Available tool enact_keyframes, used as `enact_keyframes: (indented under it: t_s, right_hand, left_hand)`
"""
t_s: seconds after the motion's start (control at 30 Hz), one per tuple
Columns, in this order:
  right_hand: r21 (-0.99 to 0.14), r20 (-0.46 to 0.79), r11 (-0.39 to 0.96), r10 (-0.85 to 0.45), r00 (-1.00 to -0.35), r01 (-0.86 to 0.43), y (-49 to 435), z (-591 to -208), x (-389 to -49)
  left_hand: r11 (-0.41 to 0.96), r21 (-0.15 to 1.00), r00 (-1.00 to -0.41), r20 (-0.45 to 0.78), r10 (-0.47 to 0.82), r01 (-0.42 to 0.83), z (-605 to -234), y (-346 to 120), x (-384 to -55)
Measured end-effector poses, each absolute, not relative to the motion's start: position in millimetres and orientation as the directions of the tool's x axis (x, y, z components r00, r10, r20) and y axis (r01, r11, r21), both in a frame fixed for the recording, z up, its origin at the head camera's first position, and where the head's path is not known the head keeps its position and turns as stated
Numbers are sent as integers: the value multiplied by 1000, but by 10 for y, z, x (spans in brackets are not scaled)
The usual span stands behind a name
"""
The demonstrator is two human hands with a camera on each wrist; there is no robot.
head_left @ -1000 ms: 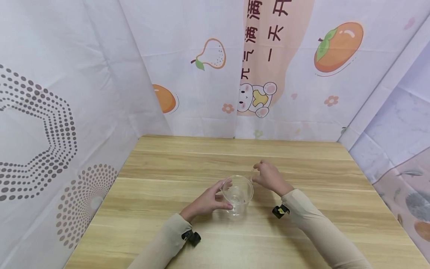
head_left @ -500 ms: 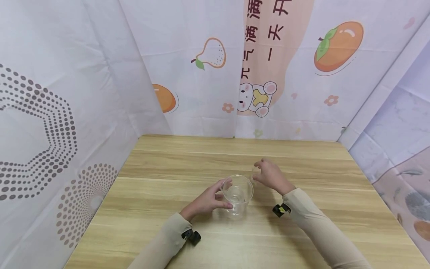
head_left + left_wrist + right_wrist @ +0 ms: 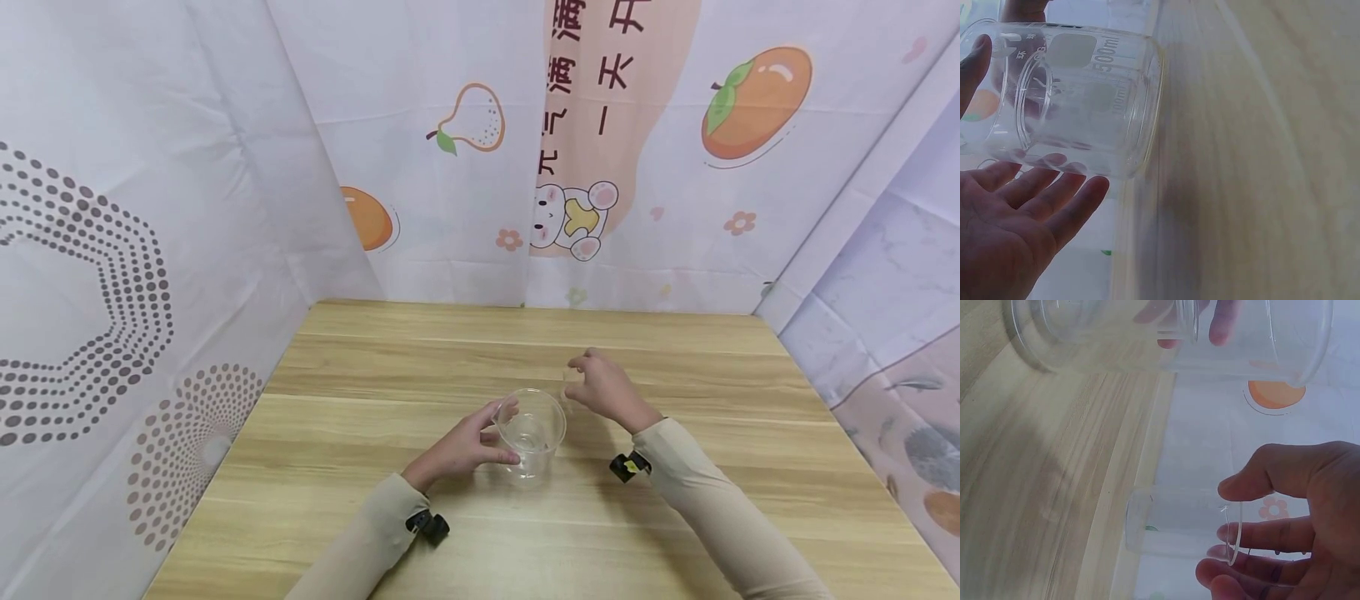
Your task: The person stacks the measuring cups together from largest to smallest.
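Observation:
A large clear glass beaker marked 500ml stands upright on the wooden table, in the middle of the head view. My left hand holds it from the left, thumb on the near side and fingers round the far side. Inside it sits a smaller beaker; a 100ml mark shows through the glass. Just right of and behind the large beaker, my right hand has its thumb and fingers round the rim of another small clear beaker. That beaker is faint in the head view; its base appears to be at the table.
The wood-grain table reaches to a printed white curtain at the back. More curtains hang at the left and right sides. Each wrist has a small black camera strapped on.
My right hand has shifted very slightly back and to the right, with the small beaker about in place. My left hand and the large beaker have stayed still.

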State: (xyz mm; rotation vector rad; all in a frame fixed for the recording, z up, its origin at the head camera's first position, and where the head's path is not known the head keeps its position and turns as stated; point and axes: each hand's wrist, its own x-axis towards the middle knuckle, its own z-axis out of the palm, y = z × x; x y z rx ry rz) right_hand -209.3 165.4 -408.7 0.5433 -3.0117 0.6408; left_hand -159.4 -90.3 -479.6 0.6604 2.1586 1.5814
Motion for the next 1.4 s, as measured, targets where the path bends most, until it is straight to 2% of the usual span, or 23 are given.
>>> enact_keyframes:
  t_s: [0.47, 1.4]
  right_hand:
    - [-433, 63, 842, -329, -942, -323, 1682, -4073, -2101]
    - [-458, 181, 802, -338, -923, -384, 1719, -3869, -2066]
  left_hand:
    - [258, 956, -816, -36, 577, 140, -4778, -901, -1592]
    - [254, 959, -821, -42, 570, 127, -4794, -909, -1604]
